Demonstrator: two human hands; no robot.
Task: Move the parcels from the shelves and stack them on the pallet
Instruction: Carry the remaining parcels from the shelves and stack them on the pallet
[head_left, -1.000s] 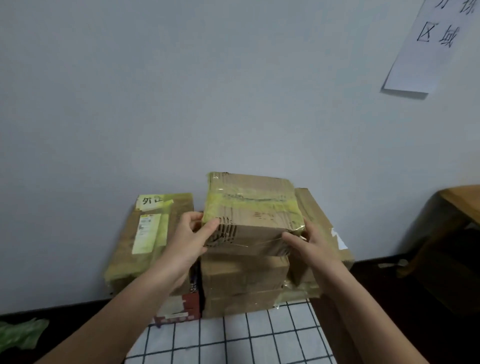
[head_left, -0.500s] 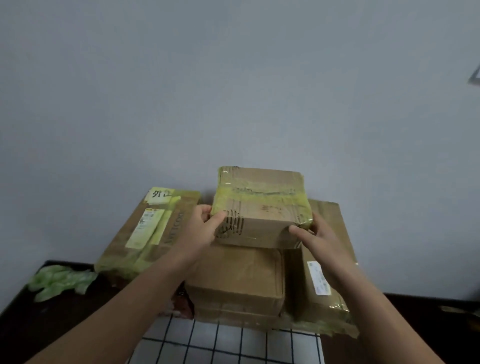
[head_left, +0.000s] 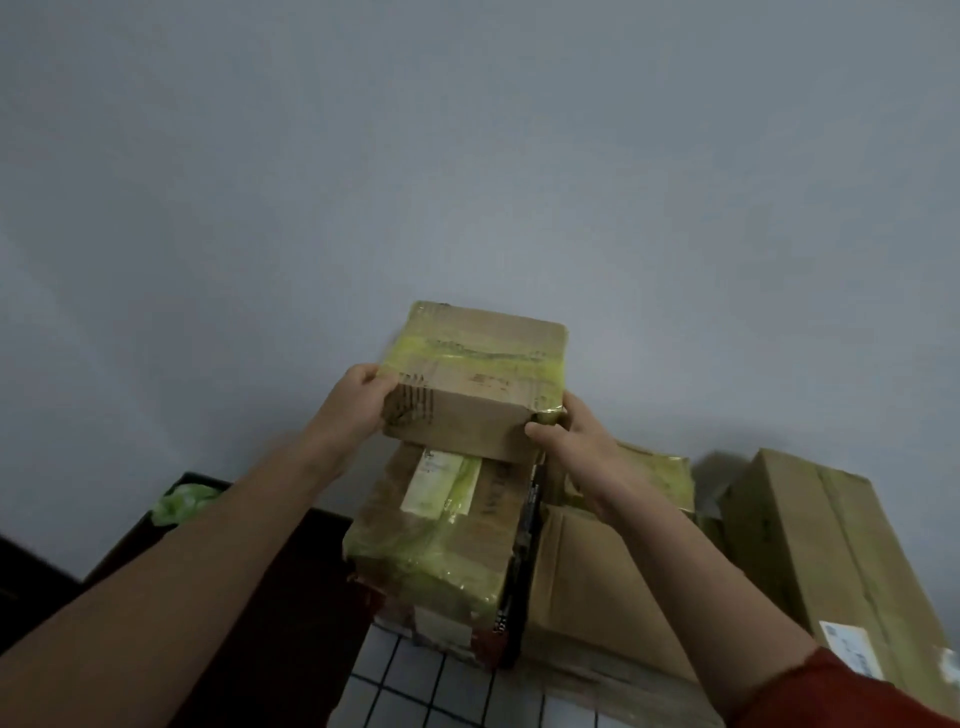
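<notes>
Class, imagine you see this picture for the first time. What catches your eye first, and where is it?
A yellow-taped parcel in mid-frame, gripped at its sides by the left hand and right hand. It is held over a labelled parcel; a long carton lies at far right.

The left hand (head_left: 358, 400) and right hand (head_left: 576, 441) grip the near corners of a yellow-taped parcel (head_left: 478, 379), held above a labelled parcel (head_left: 441, 530) wrapped in green film. A plain carton (head_left: 587, 582) and a long carton (head_left: 831, 545) lie rightward.
</notes>
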